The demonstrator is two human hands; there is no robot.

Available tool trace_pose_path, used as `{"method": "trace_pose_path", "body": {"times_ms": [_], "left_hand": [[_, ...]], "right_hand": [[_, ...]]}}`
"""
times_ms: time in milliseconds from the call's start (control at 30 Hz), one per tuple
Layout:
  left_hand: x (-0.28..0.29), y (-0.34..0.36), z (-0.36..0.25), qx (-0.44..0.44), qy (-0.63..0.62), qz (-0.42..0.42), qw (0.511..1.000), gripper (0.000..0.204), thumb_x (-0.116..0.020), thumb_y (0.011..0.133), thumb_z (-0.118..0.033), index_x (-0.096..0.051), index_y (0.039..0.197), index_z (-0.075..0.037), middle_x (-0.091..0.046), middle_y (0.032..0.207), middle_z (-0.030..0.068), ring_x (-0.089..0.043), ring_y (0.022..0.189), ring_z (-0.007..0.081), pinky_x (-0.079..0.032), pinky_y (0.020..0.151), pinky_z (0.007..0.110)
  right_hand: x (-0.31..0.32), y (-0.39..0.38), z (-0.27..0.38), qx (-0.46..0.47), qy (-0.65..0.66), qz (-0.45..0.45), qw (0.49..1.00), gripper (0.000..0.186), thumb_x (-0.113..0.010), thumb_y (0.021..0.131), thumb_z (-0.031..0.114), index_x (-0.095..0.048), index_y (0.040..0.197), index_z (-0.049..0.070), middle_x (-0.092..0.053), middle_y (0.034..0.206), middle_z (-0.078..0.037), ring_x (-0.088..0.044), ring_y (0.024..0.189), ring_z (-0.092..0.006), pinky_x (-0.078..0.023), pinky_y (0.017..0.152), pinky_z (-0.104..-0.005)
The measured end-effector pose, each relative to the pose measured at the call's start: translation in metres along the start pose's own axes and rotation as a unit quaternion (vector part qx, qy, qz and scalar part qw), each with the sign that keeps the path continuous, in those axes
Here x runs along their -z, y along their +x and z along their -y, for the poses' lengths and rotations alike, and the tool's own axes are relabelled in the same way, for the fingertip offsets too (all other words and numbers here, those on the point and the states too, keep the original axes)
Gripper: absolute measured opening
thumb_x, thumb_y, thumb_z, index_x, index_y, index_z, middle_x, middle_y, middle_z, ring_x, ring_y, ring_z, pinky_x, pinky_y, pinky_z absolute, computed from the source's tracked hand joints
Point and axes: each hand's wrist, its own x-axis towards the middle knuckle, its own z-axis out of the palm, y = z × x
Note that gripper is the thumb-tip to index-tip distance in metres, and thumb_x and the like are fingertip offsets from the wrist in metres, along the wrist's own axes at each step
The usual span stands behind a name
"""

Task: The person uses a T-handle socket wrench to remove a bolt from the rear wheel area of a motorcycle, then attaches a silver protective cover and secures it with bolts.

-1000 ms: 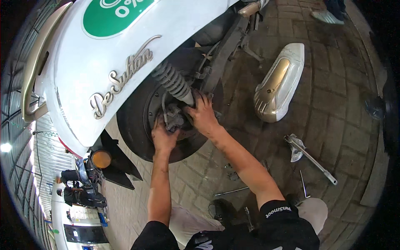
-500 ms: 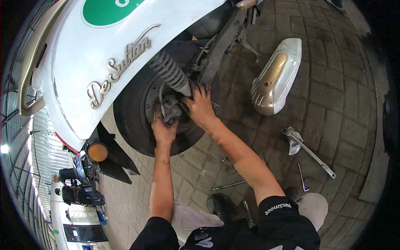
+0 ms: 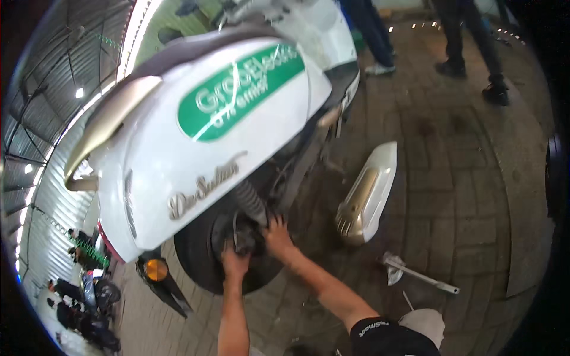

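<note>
A white scooter [image 3: 148,172] leans across the view, its rear wheel [image 3: 193,261] in front of me. Down by the hub, my left hand [image 3: 236,261] is closed around the lower side of a dark brake caliper [image 3: 242,236] with a hose running to it. My right hand [image 3: 277,237] has its fingers bent over the lower end of the coil-spring shock absorber [image 3: 252,204], to the right of the caliper. Its fingertips are partly lost among dark parts, and the picture is slightly blurred.
A white-and-gold cover [image 3: 374,193] lies on the paving right of the wheel. Nearer me is a long-handled wrench [image 3: 424,277] by a crumpled bag [image 3: 393,275]. An orange turn signal [image 3: 156,270] sticks out left of the wheel. Other people's legs [image 3: 457,35] stand at the far right.
The view has tilted up, showing more of the scooter and the people beyond. Both hands keep their places at the caliper and the shock absorber's lower end.
</note>
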Motion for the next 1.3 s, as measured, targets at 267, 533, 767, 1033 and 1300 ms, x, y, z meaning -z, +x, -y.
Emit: {"method": "trace_pose_path", "body": {"times_ms": [267, 533, 767, 1033, 1300], "left_hand": [[0.0, -0.006, 0.007, 0.074, -0.066, 0.03, 0.995, 0.058, -0.073, 0.059, -0.005, -0.049, 0.111, -0.001, -0.054, 0.109, 0.0174, -0.05, 0.105, 0.0314, -0.04, 0.089, 0.036], [0.008, -0.006, -0.009, 0.066, -0.074, 0.046, 0.994, 0.063, -0.073, 0.06, -0.008, -0.046, 0.116, -0.003, -0.053, 0.111, 0.0159, -0.047, 0.109, 0.0303, -0.038, 0.092, 0.036], [-0.002, -0.001, 0.012, 0.021, -0.016, 0.006, 1.0, 0.065, -0.073, 0.06, -0.006, -0.045, 0.118, -0.002, -0.052, 0.114, 0.0164, -0.048, 0.109, 0.0297, -0.038, 0.092, 0.035], [0.008, -0.005, -0.01, 0.065, -0.04, 0.02, 0.997, 0.063, -0.073, 0.059, -0.005, -0.046, 0.116, -0.001, -0.056, 0.106, 0.0163, -0.053, 0.102, 0.0308, -0.041, 0.088, 0.036], [0.001, -0.003, 0.0, 0.061, -0.027, 0.013, 0.998, 0.052, -0.072, 0.06, -0.007, -0.051, 0.108, 0.0, -0.057, 0.103, 0.0176, -0.054, 0.099, 0.0327, -0.043, 0.084, 0.037]], "right_hand": [[0.0, -0.009, 0.003, 0.036, 0.058, -0.054, 0.996, 0.038, -0.051, 0.074, 0.009, -0.056, 0.111, 0.012, -0.029, 0.127, -0.026, -0.024, 0.118, -0.0452, -0.019, 0.097, -0.0589], [-0.001, -0.004, 0.003, 0.057, 0.016, -0.18, 0.982, 0.03, -0.061, 0.072, 0.022, -0.062, 0.102, 0.018, -0.028, 0.129, -0.028, -0.031, 0.115, -0.0447, -0.03, 0.093, -0.0509], [-0.003, -0.006, 0.006, 0.074, 0.015, -0.15, 0.986, 0.03, -0.061, 0.072, 0.022, -0.062, 0.101, 0.018, -0.026, 0.131, -0.026, -0.03, 0.116, -0.045, -0.028, 0.093, -0.0537], [-0.004, -0.005, 0.001, 0.059, 0.082, -0.137, 0.985, 0.034, -0.051, 0.075, 0.014, -0.057, 0.108, 0.017, -0.017, 0.137, -0.023, -0.019, 0.123, -0.0433, -0.02, 0.095, -0.062], [-0.001, -0.004, 0.004, 0.053, 0.019, -0.168, 0.984, 0.026, -0.054, 0.074, 0.015, -0.062, 0.098, 0.015, -0.025, 0.132, -0.027, -0.03, 0.116, -0.045, -0.024, 0.094, -0.0568]]}}
